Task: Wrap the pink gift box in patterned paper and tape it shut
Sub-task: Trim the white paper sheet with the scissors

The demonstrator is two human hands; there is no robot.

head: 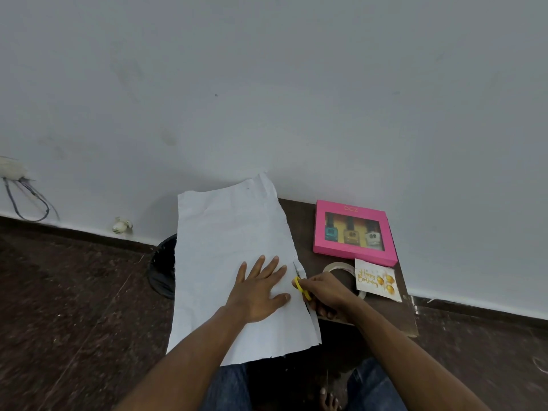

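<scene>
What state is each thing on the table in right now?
paper: spread flat, plain side up, not yet around the box
left hand: pressing the paper flat
right hand: gripping yellow scissors at the paper's edge
pink gift box: unwrapped
tape roll: lying untouched

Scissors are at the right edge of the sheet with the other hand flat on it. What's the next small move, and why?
Probably close the scissors and advance the cut along the paper. The right hand grips them at the sheet's right edge, the left hand presses the sheet flat, and the pink gift box lies unwrapped beside it.
</scene>
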